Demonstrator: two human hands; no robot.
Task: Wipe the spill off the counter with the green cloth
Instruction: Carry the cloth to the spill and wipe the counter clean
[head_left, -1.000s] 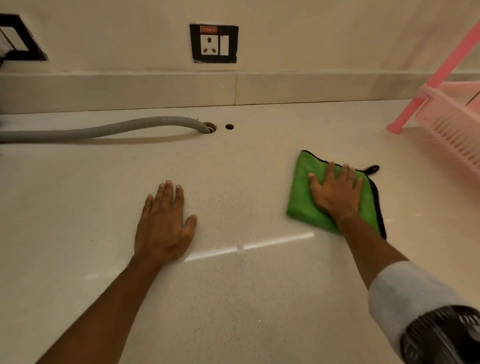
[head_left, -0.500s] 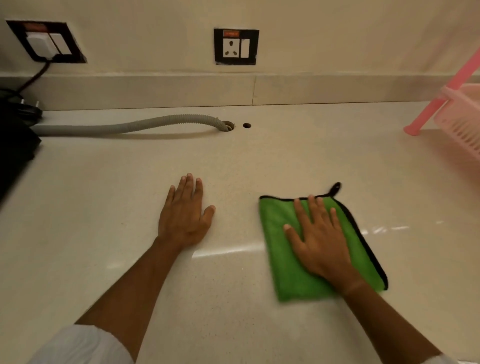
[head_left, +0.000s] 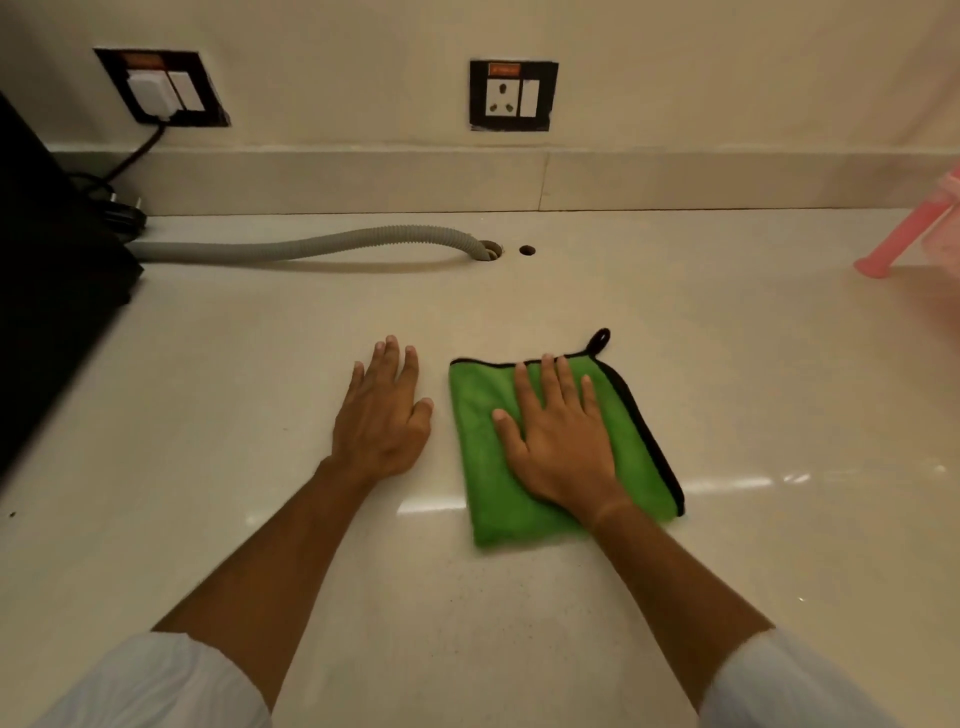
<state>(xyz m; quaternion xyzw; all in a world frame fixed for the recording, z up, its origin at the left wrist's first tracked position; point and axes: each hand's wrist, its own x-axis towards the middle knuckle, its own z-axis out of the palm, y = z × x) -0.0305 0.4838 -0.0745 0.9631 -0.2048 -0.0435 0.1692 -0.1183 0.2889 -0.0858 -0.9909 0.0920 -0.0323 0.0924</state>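
Cloth (head_left: 483, 457) of green colour, with a black border and a small black loop at its far right corner, lies flat on the counter (head_left: 727, 364), near the middle of the head view. The right hand (head_left: 558, 441) rests palm down on top of it, with the fingers (head_left: 550, 379) straight and spread, not gripping anything. The fingertips reach almost to the far edge of the cloth, and the thumb points to the left across the green part. The left hand (head_left: 382, 415) lies flat on the bare counter just beside the cloth, also with fingers stretched out, and its thumb is close to the cloth's left edge but apart from it. Behind the hands, a grey hose (head_left: 311, 248) goes into a hole in the counter. Bright wet-looking streaks (head_left: 795, 478) shine to the right of the cloth.
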